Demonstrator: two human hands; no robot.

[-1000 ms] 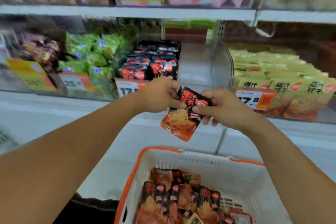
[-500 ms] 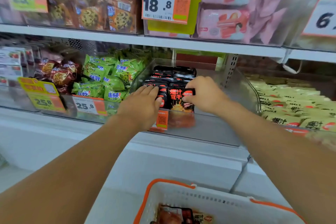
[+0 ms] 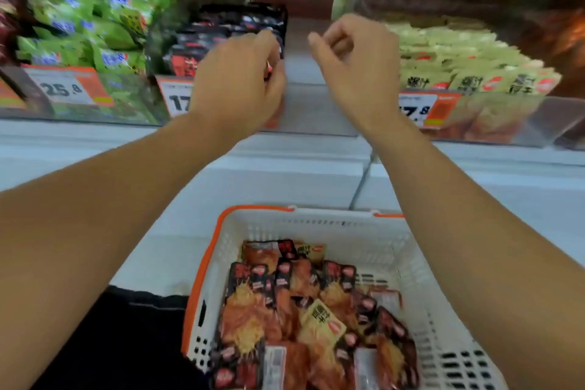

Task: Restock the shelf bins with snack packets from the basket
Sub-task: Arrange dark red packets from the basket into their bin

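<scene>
A white basket with an orange rim (image 3: 218, 250) sits low in front of me, holding several black-and-orange snack packets (image 3: 253, 310). Up on the shelf, the middle bin (image 3: 304, 111) holds the same black packets (image 3: 228, 28) on its left side. My left hand (image 3: 240, 82) hovers at the bin's front edge, just before those packets, with bent fingers and nothing plainly in it. My right hand (image 3: 354, 63) hangs over the bin's bare right part, fingers loosely curled and holding nothing. The shelf area is blurred.
Green packets (image 3: 85, 25) fill the bin to the left behind a 25.8 price tag (image 3: 63, 89). Pale yellow packets (image 3: 459, 60) fill the bin to the right, with a 17.8 tag (image 3: 418, 111). A white ledge (image 3: 285, 174) runs between shelf and basket.
The packet held by both hands a second ago went into the middle bin. Both hands have now drawn back from it with nothing in them, and my view has dropped toward the basket.
</scene>
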